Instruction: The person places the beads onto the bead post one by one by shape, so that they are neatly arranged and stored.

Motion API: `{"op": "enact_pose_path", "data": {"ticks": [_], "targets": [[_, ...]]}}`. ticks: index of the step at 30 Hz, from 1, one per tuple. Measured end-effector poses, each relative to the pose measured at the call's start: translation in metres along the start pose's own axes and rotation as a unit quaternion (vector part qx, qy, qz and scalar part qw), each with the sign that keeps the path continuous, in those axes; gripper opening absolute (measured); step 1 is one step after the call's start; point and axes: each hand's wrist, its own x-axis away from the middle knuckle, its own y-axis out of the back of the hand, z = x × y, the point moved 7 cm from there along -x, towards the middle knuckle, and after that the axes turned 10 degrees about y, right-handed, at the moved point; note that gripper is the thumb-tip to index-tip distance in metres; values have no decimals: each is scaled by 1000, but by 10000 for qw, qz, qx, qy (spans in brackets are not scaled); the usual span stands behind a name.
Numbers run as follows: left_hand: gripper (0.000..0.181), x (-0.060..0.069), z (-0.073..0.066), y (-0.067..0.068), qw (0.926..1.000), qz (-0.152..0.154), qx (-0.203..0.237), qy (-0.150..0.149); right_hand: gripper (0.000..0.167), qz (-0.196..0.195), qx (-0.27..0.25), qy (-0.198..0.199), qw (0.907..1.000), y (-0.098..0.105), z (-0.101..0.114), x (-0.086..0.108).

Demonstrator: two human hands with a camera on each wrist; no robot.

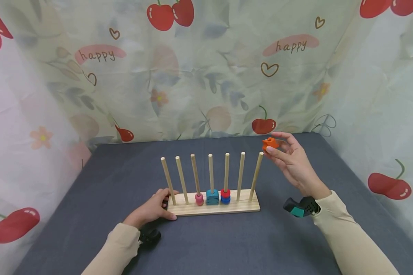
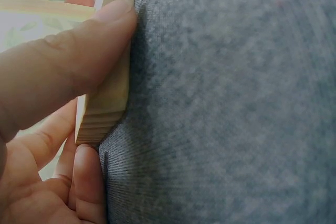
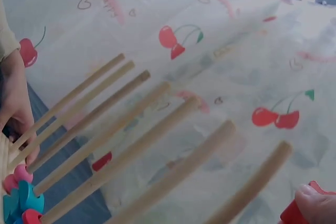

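Observation:
A wooden peg board (image 1: 241, 207) with a row of several upright pegs rests on the table. My left hand (image 1: 150, 209) grips its left end, and in the left wrist view the thumb (image 2: 68, 61) lies along the front of the wood. My right hand (image 1: 296, 162) pinches an orange notched bead (image 1: 270, 143) between thumb and fingers, just right of the top of the rightmost peg (image 1: 256, 175). Pink beads (image 1: 199, 199), teal beads (image 1: 212, 197) and a red bead (image 1: 225, 193) over a blue bead (image 1: 225, 200) sit on three middle pegs.
A dark grey cloth (image 1: 206, 244) covers the table. Behind it and at both sides hangs a pale curtain (image 1: 199, 76) printed with cherries and leaves. The tall pegs stand close together and lean outward at the ends of the row.

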Motion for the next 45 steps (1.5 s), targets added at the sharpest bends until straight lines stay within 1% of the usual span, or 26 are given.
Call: {"op": "enact_pose_path", "data": {"ticks": [2, 5, 13, 18, 22, 26, 31, 34, 37, 42, 45], "targets": [[72, 0, 1, 0, 10000, 7, 23, 4, 40, 9, 219, 250, 9994, -6, 8, 0], [73, 0, 1, -1, 10000, 8, 64, 3, 40, -8, 499, 477, 9976, -16, 18, 1], [73, -1, 1, 0, 10000, -33, 22, 25, 34, -61, 862, 897, 9922, -38, 33, -1], [73, -1, 1, 0, 10000, -23, 16, 18, 36, 74, 1044, 1110, 9883, -46, 38, -3], [72, -1, 1, 0, 10000, -17, 17, -3, 40, 70, 1281, 1152, 9850, -48, 40, -4], [72, 0, 0, 0, 10000, -13, 25, 25, 36, 55, 1718, 1062, 9794, -47, 39, -3], [72, 0, 0, 0, 9999, 4, 52, 101, 37, 302, 2208, 1057, 9691, -49, 34, -3], [72, 0, 1, 0, 9999, 16, 61, 148, 38, 459, 2297, 1048, 9665, -53, 32, -3], [72, 0, 1, 0, 9998, 13, 60, 185, 40, 561, 2322, 1004, 9659, -56, 30, -3], [72, 0, 2, 0, 9997, -14, 48, 235, 41, 608, 2590, 979, 9590, -58, 27, -2], [72, 0, 1, 0, 9998, -19, 13, 216, 39, 637, 2589, 963, 9590, -59, 24, -2]]}}
